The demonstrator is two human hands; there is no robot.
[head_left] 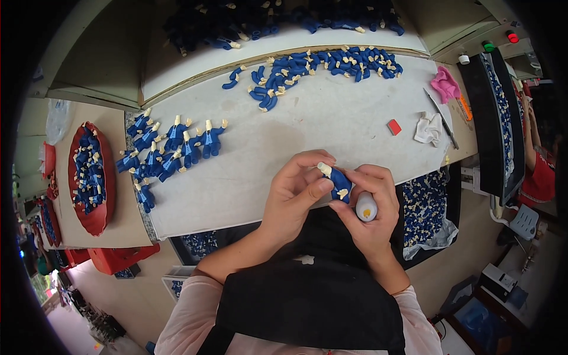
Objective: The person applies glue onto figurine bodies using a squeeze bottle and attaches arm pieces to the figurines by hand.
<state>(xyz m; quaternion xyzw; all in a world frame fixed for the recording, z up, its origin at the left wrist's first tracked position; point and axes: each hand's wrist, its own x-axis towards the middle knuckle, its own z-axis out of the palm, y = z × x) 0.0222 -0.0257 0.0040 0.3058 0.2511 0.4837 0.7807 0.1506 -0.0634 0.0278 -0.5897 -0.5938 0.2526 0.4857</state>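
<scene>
In front of my chest, a small headless figurine (337, 179) with a blue body and cream neck and hand is held between both hands. My left hand (288, 198) pinches it from the left with thumb and fingers. From the other side, the thumb and fingertips of my right hand (377, 222) touch it. A pale grey bottle (365, 204) with a yellowish end is tucked in the right hand's grip. Several similar headless figurines (176, 137) lie on the white worktop (236, 189) at the left. Loose blue arms (361, 62) with cream hands are heaped along its far edge.
A red tray (110, 198) of blue pieces stands at far left. At right lie a red block (394, 126), white cloth (428, 129), thin dark tool (439, 112), pink cloth (445, 84) and orange cutter (465, 109). Beyond is a black conveyor (510, 171); another person's red sleeve shows.
</scene>
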